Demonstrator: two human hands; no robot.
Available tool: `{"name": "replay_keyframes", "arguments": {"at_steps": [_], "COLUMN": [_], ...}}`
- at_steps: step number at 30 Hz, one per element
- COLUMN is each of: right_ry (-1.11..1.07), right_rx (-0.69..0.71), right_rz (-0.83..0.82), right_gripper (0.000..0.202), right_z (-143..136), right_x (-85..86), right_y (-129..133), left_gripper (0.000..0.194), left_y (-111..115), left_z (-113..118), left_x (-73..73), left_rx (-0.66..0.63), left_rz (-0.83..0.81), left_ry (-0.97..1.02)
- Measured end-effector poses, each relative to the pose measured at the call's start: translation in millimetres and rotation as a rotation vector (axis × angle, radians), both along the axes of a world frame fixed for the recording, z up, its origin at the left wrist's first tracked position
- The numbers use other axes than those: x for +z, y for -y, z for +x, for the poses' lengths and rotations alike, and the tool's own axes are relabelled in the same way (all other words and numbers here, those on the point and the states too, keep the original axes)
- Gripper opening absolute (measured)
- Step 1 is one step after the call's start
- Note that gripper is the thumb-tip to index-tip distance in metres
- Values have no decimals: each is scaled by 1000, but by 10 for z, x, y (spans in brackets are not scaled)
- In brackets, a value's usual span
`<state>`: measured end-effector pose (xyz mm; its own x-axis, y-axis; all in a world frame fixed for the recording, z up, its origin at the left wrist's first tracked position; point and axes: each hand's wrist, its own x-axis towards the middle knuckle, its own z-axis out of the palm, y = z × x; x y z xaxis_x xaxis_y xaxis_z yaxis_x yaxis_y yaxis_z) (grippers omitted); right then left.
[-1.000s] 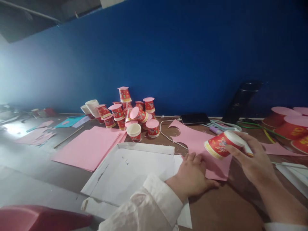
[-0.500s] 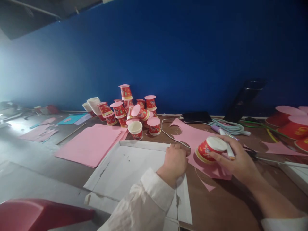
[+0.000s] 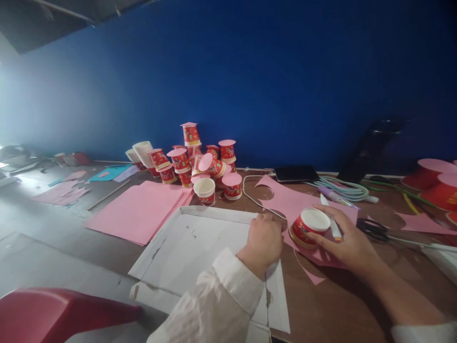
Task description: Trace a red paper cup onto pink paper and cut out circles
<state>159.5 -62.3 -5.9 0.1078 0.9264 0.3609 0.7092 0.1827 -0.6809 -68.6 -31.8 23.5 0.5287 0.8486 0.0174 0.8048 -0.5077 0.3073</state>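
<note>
My right hand [image 3: 352,243] has its thumb and fingers around a small red patterned paper cup [image 3: 303,233], which is upside down with its pale base facing up. The cup is over a pink paper sheet [image 3: 285,193] with round cut-outs; whether it touches the sheet I cannot tell. Just beyond those fingers lies a white marker [image 3: 334,228]. My left hand [image 3: 266,238] is curled closed at the right edge of a white cardboard box lid [image 3: 210,247], near the pink sheet. Its fingertips are hidden, so what they grip, if anything, does not show.
Red cups topped with pink paper discs [image 3: 180,159] are stacked at the back, beside an upright cup [image 3: 204,190]. Pink sheets [image 3: 139,209] lie left of the lid. Scissors [image 3: 373,229], a coiled cable [image 3: 342,188] and larger red cups [image 3: 435,183] are on the right.
My right hand has shifted the cup slightly left and lower, and it leans less. More of the marker and scissors shows. My left hand stays at the lid's edge. The view has shifted a little.
</note>
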Motion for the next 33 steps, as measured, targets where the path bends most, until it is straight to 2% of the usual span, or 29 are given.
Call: {"name": "replay_keyframes", "arguments": {"at_steps": [9,19,33], "right_ry": [5,14,2], "right_rx": [35,67,90], "right_rz": [-14,-24,-54], "right_gripper": [73,69,69], "right_z": [9,-40,-38], "right_x": [-43,15,-11], "right_y": [1,25,13], "left_gripper": [20,18,19], "left_y": [0,8,9], "left_z": [-12,-5,0], "left_x": [-7,12,34], "left_rx": [-10,2,3], "left_rz": [19,8,3], "left_ry": [31,16,14]}}
